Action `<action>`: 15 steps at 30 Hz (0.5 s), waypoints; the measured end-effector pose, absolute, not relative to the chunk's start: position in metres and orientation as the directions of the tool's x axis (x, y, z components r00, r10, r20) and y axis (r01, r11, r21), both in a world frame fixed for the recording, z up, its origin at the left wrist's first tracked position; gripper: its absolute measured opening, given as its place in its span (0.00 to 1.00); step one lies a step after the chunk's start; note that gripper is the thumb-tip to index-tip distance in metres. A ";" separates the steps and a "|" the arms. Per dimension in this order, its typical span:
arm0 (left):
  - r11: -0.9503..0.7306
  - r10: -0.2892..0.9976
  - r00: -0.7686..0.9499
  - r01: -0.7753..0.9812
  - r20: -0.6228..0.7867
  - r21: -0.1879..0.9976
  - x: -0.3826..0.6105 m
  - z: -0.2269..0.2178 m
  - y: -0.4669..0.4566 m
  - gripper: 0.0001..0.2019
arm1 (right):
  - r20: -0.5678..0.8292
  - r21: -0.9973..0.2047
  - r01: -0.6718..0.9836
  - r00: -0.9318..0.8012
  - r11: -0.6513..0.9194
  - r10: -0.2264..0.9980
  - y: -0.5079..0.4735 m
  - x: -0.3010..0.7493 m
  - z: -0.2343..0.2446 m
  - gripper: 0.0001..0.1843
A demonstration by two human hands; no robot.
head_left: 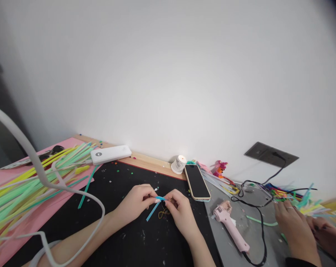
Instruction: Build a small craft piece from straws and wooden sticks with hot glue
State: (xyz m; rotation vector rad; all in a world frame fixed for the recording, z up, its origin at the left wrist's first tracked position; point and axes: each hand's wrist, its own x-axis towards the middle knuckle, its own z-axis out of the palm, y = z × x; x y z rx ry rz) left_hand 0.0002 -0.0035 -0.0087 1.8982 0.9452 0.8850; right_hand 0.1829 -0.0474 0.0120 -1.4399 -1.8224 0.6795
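Between the left hand (141,200) and the right hand (181,210), over the black tabletop (120,241), is a blue strip (152,212), one end slanting down toward the wearer. The left hand pinches it between thumb and fingers; the right hand's fingertips close on it too, with a thin brownish loop (163,212) just below them. The step looks like bending or twisting the strip, and the next move seems to call for a steady left pinch while the right fingertips work. Beyond the right hand lies a phone (197,181).
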 end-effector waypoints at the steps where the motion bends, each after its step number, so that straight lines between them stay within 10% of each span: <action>1: -0.385 0.852 0.472 0.276 0.225 0.881 0.000 -0.008 -0.004 0.09 | 0.208 -0.762 0.600 -0.132 0.245 0.969 -0.047 0.183 0.012 0.08; 15: -0.396 0.850 0.470 0.268 0.240 0.878 0.001 -0.008 -0.005 0.10 | 0.219 -0.763 0.592 -0.138 0.258 0.966 -0.046 0.184 0.010 0.09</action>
